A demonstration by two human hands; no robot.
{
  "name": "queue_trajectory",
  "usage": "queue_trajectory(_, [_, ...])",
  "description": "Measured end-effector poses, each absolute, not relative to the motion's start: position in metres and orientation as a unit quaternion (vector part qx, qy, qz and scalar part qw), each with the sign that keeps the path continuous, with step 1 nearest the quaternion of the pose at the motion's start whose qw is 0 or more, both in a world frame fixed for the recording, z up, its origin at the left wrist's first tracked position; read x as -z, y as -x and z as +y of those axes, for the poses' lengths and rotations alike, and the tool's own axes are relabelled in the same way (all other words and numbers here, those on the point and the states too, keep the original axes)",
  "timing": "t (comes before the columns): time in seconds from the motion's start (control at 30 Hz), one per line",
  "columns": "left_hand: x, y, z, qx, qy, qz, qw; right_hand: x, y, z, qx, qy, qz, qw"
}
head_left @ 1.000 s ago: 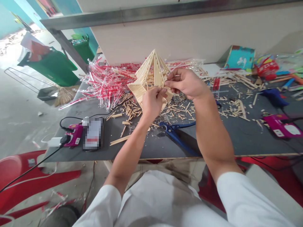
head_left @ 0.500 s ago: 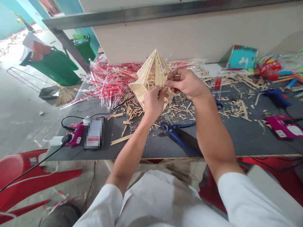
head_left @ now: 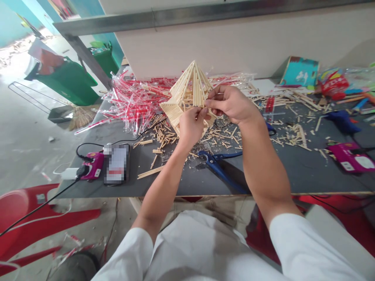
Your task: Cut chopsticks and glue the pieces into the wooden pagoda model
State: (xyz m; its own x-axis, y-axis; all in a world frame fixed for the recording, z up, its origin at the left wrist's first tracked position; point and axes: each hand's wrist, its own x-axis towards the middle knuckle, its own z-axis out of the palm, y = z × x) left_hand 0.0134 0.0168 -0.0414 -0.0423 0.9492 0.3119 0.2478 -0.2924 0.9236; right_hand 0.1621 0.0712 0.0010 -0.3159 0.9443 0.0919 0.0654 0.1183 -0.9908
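Note:
A pointed model built of pale wooden sticks stands near the back middle of the table, its peak upward. My left hand is closed at its lower front, thumb and fingers pinched near the bottom ends of the roof sticks. My right hand is closed at the right edge of the roof, fingertips pinched against the sticks. Whatever small piece either hand pinches is hidden by the fingers. Just in front of the hands lies a blue cutter.
Red and clear plastic wrappers heap at the left. Stick offcuts lie around the model. A phone and a purple power strip are front left; another purple strip is at right. Green bins stand beyond the table.
The model and both hands appear very slightly further right in the picture. The grip of both hands looks the same.

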Motion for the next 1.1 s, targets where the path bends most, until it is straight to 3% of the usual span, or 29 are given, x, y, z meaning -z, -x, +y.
queue_trajectory(0.13, [0.038,-0.014,0.015,-0.518,-0.602,0.505,0.337,-0.001,-0.163,0.071,-0.529,0.401,-0.618,0.421])
queue_trajectory(0.4, [0.039,-0.013,0.004,-0.533,-0.626,0.527,0.217,-0.001,-0.162,0.071,-0.527,0.398,-0.616,0.430])
queue_trajectory(0.63, [0.028,-0.003,-0.016,-0.539,-0.582,0.579,0.188,-0.003,-0.160,0.069,-0.524,0.408,-0.613,0.429])
queue_trajectory(0.87, [0.014,-0.016,-0.021,-0.619,-0.367,0.520,0.460,-0.003,-0.159,0.069,-0.528,0.413,-0.603,0.432])
queue_trajectory(1.1, [0.002,-0.004,-0.006,-0.498,-0.293,0.407,0.707,-0.002,-0.160,0.068,-0.524,0.415,-0.605,0.434])
